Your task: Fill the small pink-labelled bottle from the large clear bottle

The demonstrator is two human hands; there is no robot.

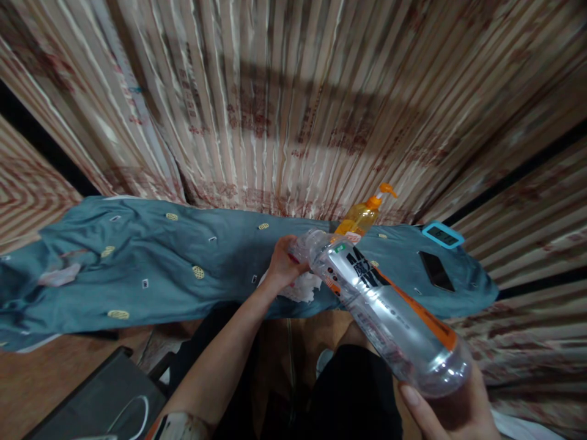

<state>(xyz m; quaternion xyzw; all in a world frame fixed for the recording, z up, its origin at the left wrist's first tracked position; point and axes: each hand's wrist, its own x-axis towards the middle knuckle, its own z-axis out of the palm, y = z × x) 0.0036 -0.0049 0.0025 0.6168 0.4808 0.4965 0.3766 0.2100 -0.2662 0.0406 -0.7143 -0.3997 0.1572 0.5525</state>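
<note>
Above the patterned teal cloth (229, 256), I see 1 clear plastic bottle (385, 305) held at a tilt: the right hand (463, 409) cups its base, the left hand (282, 267) grips near its neck. White tissue (306, 288) shows just below the left hand; whether it's held, I can't tell. Beyond stands 1 orange pump bottle (360, 217); off right lie a blue-rimmed display (443, 235) and a dark phone (435, 271).

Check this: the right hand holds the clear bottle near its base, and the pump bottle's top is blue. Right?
No: the head view shows the top of the pump bottle is orange. The right hand holds the clear bottle near its base.
</note>
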